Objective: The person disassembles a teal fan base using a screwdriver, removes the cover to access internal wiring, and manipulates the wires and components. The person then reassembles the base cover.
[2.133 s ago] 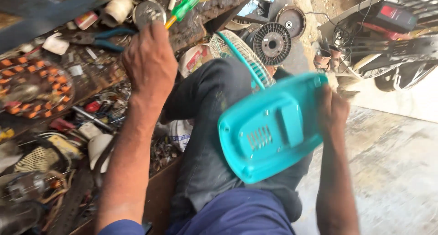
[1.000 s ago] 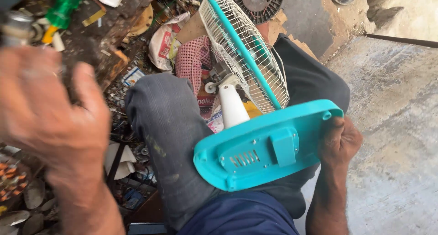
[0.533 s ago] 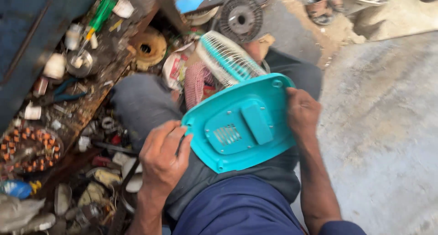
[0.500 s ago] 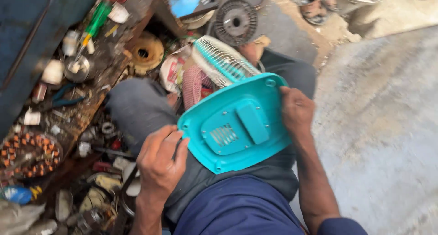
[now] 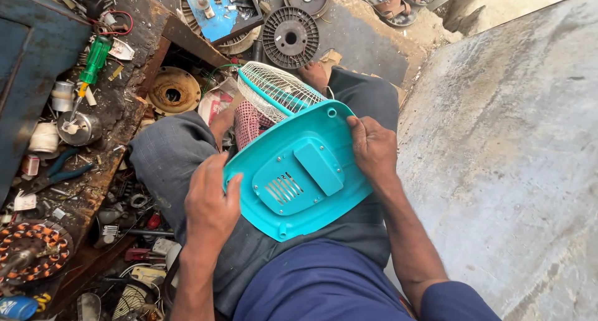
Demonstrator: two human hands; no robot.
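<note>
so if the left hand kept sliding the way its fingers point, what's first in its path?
The left hand already grips the edge of the teal fan base; its fingers point right, across the underside. Next would likely be the slotted panel, though depth is unclear.

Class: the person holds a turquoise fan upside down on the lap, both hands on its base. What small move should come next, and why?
Probably reaching the left hand to the green-handled screwdriver on the bench: the fan base faces up, its underside panel exposed, and the right hand already steadies the far edge.
</note>
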